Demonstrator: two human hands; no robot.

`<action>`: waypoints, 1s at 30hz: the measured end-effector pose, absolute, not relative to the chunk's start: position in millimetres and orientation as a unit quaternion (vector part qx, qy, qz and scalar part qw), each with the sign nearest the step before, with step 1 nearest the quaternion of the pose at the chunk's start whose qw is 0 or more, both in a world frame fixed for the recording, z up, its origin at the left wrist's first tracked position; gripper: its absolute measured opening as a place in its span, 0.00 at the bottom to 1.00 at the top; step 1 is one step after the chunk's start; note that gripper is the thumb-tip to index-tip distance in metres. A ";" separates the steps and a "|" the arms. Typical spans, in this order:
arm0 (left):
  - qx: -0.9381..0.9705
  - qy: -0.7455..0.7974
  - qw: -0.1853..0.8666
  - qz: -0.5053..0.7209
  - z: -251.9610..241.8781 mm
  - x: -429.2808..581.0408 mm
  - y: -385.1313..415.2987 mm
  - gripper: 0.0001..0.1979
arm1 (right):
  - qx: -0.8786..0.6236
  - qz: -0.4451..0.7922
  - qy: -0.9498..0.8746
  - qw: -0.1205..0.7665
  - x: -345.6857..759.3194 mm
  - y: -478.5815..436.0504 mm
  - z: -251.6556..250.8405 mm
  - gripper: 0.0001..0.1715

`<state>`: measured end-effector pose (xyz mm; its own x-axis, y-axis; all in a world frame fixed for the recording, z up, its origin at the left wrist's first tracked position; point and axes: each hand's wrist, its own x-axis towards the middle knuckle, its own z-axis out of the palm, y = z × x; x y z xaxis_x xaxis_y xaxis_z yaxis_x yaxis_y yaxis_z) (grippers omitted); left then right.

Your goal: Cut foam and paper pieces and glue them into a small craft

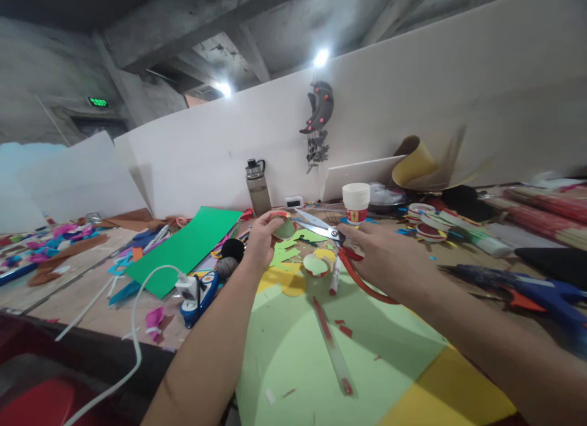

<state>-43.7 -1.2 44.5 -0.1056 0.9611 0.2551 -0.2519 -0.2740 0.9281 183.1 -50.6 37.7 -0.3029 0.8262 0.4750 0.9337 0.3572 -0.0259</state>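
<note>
My left hand (261, 242) is closed on a small round green disc with a red edge (285, 229), held up above the paper. In my right hand (378, 246) is a pair of scissors (328, 231) with orange-red handles. The blades stand apart and point left toward the disc; I cannot tell whether they touch it. A similar disc (316, 265) lies below, beside a short white-and-red marker (335, 278). Light green paper scraps (285, 255) are scattered under my hands. A red pen (331, 346) rests on the large pale green sheet (284, 365).
Left are a green sheet (188, 249) and a blue power strip (199, 301) with a white cable. Behind stand a bottle (258, 189) and stacked paper cups (356, 200). Tape rolls (431, 230) and a blue glue gun (513, 282) lie right.
</note>
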 end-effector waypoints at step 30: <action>0.467 0.371 0.502 0.626 47.1 -42.8 -2.1 0.12 | -0.536 -0.196 -0.791 0.219 183.4 -51.7 36.3 0.24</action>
<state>-42.8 -2.1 47.1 -0.0582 0.9755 0.2122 -0.2820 -0.2199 0.9339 183.4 -51.7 36.3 -0.3293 0.7631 0.5561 0.9343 0.3485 0.0750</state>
